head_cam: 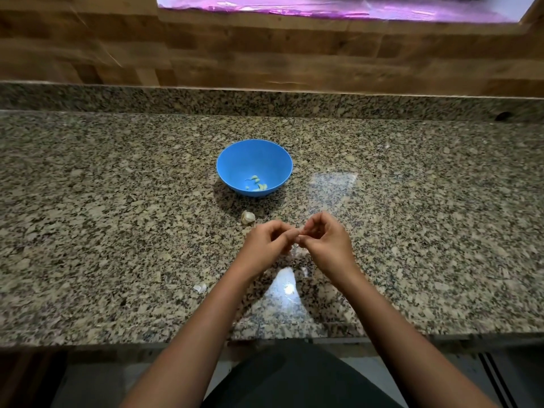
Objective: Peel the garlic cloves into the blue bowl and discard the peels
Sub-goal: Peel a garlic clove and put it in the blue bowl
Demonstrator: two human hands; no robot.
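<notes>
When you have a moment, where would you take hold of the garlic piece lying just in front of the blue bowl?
Probably pinch the garlic piece across its rounded sides from above: it lies loose on the countertop, apart from the blue bowl, and the hands sit just near it.

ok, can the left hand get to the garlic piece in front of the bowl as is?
Probably yes. The garlic piece lies bare on the counter just beyond the left hand, nothing between. But both hands are pinching a clove, so the left must let go first.
</notes>
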